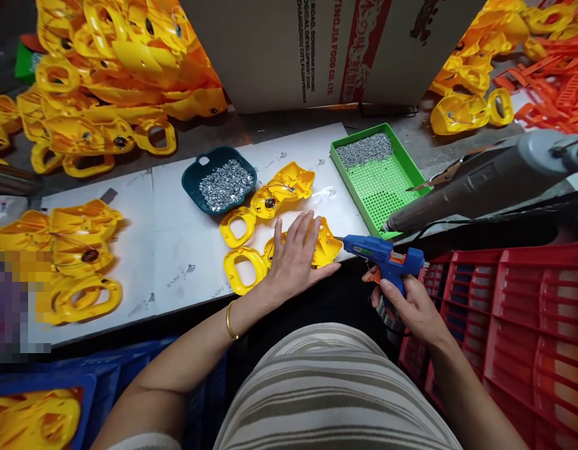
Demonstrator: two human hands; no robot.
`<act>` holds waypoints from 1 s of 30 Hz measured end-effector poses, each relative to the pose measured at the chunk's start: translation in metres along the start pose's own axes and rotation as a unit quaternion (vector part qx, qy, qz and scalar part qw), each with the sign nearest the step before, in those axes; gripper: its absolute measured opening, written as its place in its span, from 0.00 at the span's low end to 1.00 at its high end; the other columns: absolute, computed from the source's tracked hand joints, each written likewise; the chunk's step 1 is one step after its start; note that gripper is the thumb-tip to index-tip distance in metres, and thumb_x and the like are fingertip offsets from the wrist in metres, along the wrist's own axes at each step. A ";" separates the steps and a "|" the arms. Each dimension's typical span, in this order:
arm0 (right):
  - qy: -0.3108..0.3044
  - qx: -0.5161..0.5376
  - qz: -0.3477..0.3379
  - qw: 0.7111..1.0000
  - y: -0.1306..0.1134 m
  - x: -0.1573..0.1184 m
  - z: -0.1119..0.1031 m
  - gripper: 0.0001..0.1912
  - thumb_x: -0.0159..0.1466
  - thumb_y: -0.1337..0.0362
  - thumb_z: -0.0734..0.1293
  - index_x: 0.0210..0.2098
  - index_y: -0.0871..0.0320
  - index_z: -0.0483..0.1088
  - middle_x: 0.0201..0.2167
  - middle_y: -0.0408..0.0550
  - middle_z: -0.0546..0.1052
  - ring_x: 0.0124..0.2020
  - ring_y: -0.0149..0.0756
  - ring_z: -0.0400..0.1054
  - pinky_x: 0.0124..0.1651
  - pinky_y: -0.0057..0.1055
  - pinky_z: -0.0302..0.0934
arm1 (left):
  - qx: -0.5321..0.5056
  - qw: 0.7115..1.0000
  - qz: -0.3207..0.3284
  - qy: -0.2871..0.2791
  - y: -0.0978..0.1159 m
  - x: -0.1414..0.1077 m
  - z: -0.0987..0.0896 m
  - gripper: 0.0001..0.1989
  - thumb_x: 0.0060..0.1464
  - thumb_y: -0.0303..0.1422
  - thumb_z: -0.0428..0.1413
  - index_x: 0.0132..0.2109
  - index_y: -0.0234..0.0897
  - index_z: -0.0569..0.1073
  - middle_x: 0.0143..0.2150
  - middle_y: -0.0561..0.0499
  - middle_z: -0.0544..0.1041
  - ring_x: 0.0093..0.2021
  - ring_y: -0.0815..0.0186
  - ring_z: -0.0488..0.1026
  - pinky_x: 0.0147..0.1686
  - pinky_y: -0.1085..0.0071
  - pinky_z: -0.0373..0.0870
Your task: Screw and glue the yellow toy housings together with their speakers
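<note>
Blue glue gun (pixel 385 256) sits clamped in the right hand (pixel 413 306), fingers wrapped round its grip, nozzle aimed left at the near yellow shell (pixel 327 247); the left hand (pixel 295 253) lies flat and open on that shell, gripping nothing, pinning it to the white board (pixel 176 250) by the front edge. To do this well, as I judge it, press the shell steady, bring the nozzle tip right to the seam, squeeze gently; keep fingertips clear of hot glue, and mind the wired shell (pixel 282 190) and teal bowl of screws (pixel 220 181) behind.

Bright even light, soft shadows, warped edges.
</note>
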State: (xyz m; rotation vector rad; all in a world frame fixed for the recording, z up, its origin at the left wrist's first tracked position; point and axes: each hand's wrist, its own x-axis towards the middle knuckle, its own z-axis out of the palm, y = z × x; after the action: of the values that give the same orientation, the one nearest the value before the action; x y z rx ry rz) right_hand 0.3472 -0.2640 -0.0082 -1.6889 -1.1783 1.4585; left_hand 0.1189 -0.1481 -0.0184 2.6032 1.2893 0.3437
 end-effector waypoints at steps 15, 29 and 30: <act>0.050 -0.126 -0.059 0.989 -0.017 -0.003 -0.002 0.18 0.67 0.49 0.58 0.38 0.56 0.70 0.23 0.45 0.75 0.25 0.36 0.69 0.30 0.31 0.65 | 0.015 1.000 -0.005 -0.002 0.007 0.001 -0.002 0.43 0.56 0.54 0.54 0.69 0.32 0.53 0.70 0.34 0.56 0.68 0.48 0.54 0.68 0.46 0.27; 0.063 -0.180 -0.039 0.981 -0.019 -0.003 -0.006 0.21 0.65 0.46 0.57 0.30 0.57 0.67 0.21 0.46 0.71 0.21 0.33 0.64 0.24 0.31 0.58 | 0.020 1.000 0.002 -0.005 0.008 0.002 -0.004 0.43 0.56 0.53 0.55 0.69 0.32 0.54 0.70 0.35 0.55 0.68 0.49 0.54 0.68 0.46 0.26; 0.068 -0.188 -0.040 0.979 -0.019 -0.003 -0.006 0.21 0.65 0.46 0.57 0.29 0.56 0.66 0.20 0.45 0.71 0.20 0.33 0.63 0.23 0.31 0.57 | 0.021 1.000 0.003 -0.004 0.008 0.002 -0.005 0.43 0.56 0.53 0.55 0.69 0.32 0.54 0.70 0.35 0.55 0.68 0.49 0.54 0.68 0.47 0.26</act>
State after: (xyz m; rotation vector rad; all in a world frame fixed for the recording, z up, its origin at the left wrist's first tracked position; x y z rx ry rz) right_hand 0.3486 -0.2581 0.0107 -1.9271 -1.4963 1.1008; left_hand 0.1248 -0.1512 -0.0115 2.6408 1.2998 0.3102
